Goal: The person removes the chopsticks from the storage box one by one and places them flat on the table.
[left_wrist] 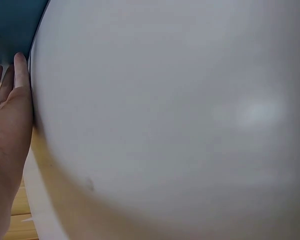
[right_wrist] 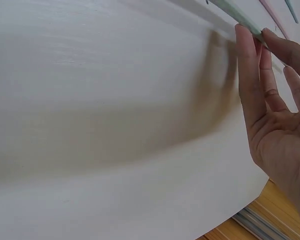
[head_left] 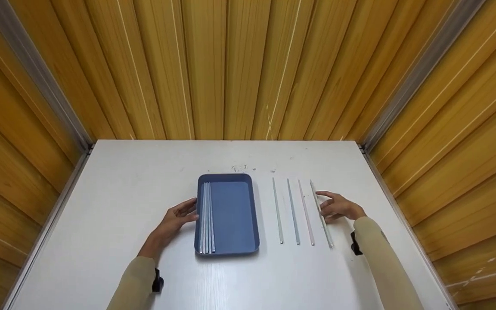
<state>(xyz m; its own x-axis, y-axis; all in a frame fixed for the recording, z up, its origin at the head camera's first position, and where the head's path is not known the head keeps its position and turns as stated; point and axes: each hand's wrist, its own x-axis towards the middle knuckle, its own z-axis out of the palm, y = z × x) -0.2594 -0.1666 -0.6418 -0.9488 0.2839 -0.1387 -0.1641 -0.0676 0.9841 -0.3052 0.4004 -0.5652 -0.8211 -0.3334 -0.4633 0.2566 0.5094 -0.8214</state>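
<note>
My right hand (head_left: 336, 206) pinches a thin pale green stick (head_left: 322, 215), which looks like a chopstick, between thumb and fingertips. In the right wrist view the same stick (right_wrist: 237, 15) slants across the top, above the white surface. Left of it lie a pink stick (head_left: 306, 213), a blue stick (head_left: 293, 213) and a pale green one (head_left: 277, 211), roughly parallel. A blue tray (head_left: 235, 215) holds several pale sticks (head_left: 207, 219) along its left wall. With fairly straight fingers, my left hand (head_left: 175, 221) touches the tray's left side; the left wrist view shows fingertips against its wall (left_wrist: 17, 30).
All of this is on a white table (head_left: 144, 168) with small dark marks (head_left: 239, 167) near its back edge. Yellow wood-look panels (head_left: 248, 69) enclose the back and both sides, with grey metal posts (head_left: 420, 69) at the corners.
</note>
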